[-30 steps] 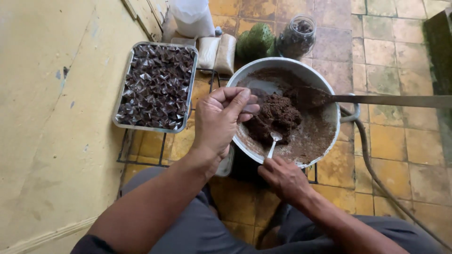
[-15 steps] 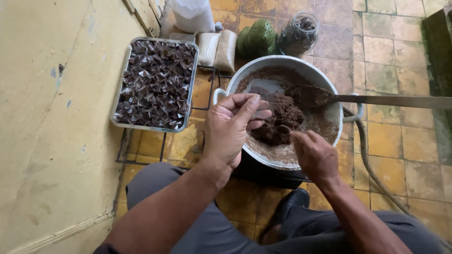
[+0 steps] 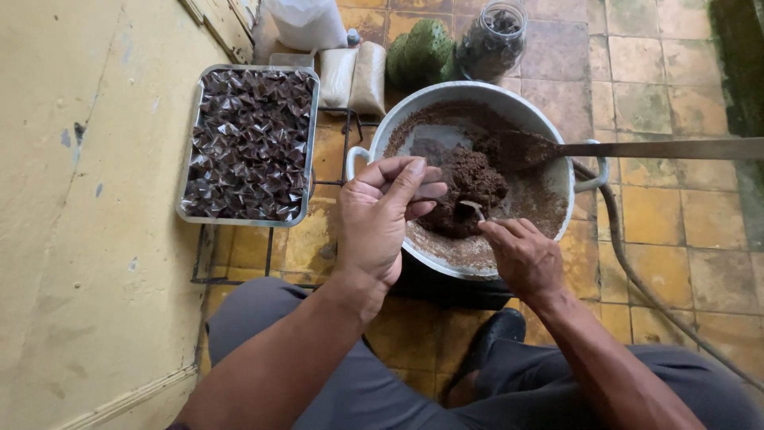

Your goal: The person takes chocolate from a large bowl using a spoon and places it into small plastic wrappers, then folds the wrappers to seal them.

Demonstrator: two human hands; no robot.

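A big metal pot (image 3: 414, 107) holds a lump of dark brown paste (image 3: 469, 187) and a long flat spatula (image 3: 637, 149) that sticks out to the right. My right hand (image 3: 521, 255) grips a small spoon (image 3: 471, 209) whose tip digs into the paste at the pot's near side. My left hand (image 3: 382, 215) hovers cupped over the pot's left rim, fingers curled together; I cannot see whether anything lies in it. To the left, a metal tray (image 3: 185, 203) is packed with several small dark wrapped pieces (image 3: 247, 143).
The pot and tray rest on a low wire rack (image 3: 263, 259) over yellow floor tiles. Behind stand a glass jar (image 3: 493, 36), a green bumpy fruit (image 3: 422, 56), two beige packets (image 3: 354, 80) and a white bag (image 3: 306, 22). A hose (image 3: 660, 299) runs on the right. A yellow wall is left.
My right hand moved up from below the pot's rim and pushed the spoon into the paste. My left hand stayed cupped at the pot's left rim.
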